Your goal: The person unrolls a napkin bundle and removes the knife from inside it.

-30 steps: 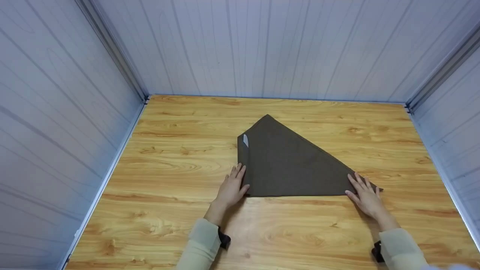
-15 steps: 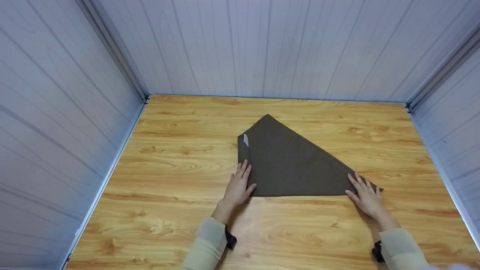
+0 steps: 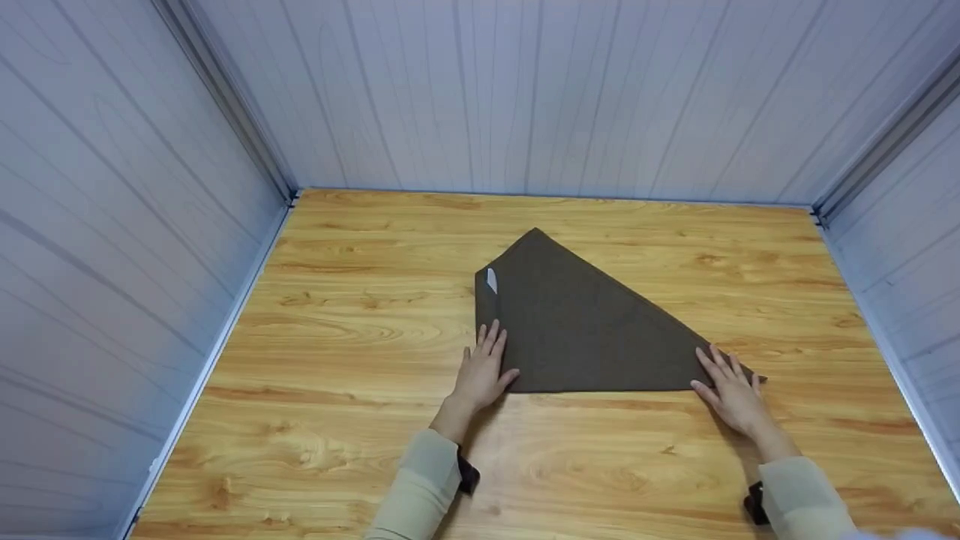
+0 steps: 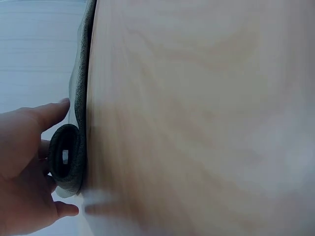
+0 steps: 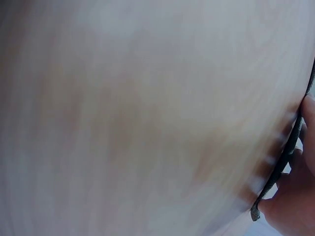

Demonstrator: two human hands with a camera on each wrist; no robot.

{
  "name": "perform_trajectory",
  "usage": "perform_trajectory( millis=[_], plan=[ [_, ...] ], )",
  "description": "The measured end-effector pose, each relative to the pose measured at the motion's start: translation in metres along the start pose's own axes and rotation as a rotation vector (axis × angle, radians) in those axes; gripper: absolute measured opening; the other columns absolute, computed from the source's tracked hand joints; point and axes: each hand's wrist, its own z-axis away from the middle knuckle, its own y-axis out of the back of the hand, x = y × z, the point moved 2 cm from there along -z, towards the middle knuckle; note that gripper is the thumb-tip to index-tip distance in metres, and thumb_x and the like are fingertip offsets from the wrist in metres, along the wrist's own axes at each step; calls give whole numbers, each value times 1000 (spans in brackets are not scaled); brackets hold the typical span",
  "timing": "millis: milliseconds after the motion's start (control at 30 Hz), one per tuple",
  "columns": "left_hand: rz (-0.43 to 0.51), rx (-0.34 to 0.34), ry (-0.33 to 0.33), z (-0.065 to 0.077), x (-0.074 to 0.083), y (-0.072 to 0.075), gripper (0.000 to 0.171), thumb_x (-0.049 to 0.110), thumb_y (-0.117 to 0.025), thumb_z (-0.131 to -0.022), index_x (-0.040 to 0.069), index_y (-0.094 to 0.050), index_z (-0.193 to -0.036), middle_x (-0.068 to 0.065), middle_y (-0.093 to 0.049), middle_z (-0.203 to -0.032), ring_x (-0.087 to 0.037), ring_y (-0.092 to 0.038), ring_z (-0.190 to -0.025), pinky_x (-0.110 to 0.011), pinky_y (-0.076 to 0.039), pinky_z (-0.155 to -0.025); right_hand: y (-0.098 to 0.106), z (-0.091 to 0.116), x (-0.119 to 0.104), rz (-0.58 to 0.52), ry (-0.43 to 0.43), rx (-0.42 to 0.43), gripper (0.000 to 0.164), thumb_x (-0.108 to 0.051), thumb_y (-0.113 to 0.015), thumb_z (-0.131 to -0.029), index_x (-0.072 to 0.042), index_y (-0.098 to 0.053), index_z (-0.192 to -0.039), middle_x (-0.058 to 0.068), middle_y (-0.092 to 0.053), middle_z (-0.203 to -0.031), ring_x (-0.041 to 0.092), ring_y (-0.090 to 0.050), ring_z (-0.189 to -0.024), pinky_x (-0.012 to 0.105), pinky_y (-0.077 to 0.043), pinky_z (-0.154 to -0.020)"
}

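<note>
A dark brown cloth (image 3: 592, 322) lies folded on the wooden tabletop, with a peak at the back and a narrow point at the right. A small white patch (image 3: 491, 280) shows by its left edge. My left hand (image 3: 480, 371) rests on the left edge near the front corner, fingers extended. In the left wrist view, that edge is a hollow fold (image 4: 81, 160) with something white inside, the fingers over it. Over the narrow right end, my right hand (image 3: 731, 394) lies with fingers spread. The right wrist view has the cloth's thin edge (image 5: 280, 164) beneath the hand.
The wooden tabletop (image 3: 322, 435) spreads around the cloth on all sides. Pale panel walls (image 3: 495, 97) stand at the back, left and right. A dark device is strapped at each wrist, below the sleeves (image 3: 424, 480).
My left hand has shifted slightly to the right, further over the cloth's left edge. The right hand and the rest of the cloth have stayed in place.
</note>
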Motion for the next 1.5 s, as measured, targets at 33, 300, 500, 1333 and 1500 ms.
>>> perform_trajectory(
  millis=[33, 300, 500, 1333, 1500],
  plan=[
    [-10, -2, 2, 0, 0, 0, 67, 35, -55, -87, 0, -28, -138, -13, -14, -146, -31, -9, -133, -55, -24, -96, 0, 0, 0, 2, -2, -3, 64, -41, -41, -92, -9, -16, -142, 22, -5, -145, 46, 3, -128, 67, 8, -90],
    [-45, -16, 15, 1, -2, 0, 71, 38, -55, -86, -1, -27, -138, -13, -13, -146, -31, -9, -132, -53, -24, -97, 1, -1, 1, 15, -7, -8, 64, -42, -40, -92, -9, -17, -142, 22, -6, -145, 46, 2, -128, 68, 7, -90],
    [-41, -18, 18, 2, -4, 1, 72, 37, -56, -86, 0, -25, -138, -13, -12, -146, -31, -9, -132, -53, -24, -98, 0, -1, 1, 7, 0, 8, 63, -40, -41, -92, -9, -18, -142, 22, -7, -145, 46, 1, -128, 68, 6, -90],
    [23, -10, 53, 7, -16, 6, 67, 29, -56, -86, 3, -26, -139, -13, -15, -146, -31, -13, -132, -54, -23, -98, 1, -2, 1, 16, -15, -27, 65, -43, -40, -92, -9, -15, -142, 21, -3, -145, 44, 4, -128, 68, 8, -89],
    [32, -9, 56, 8, -18, 9, 66, 29, -55, -86, 4, -25, -140, -13, -16, -146, -31, -14, -132, -54, -23, -98, 2, -1, 1, 6, -17, -27, 65, -42, -40, -92, -8, -15, -142, 22, -3, -145, 45, 5, -128, 67, 9, -89]
  ],
)
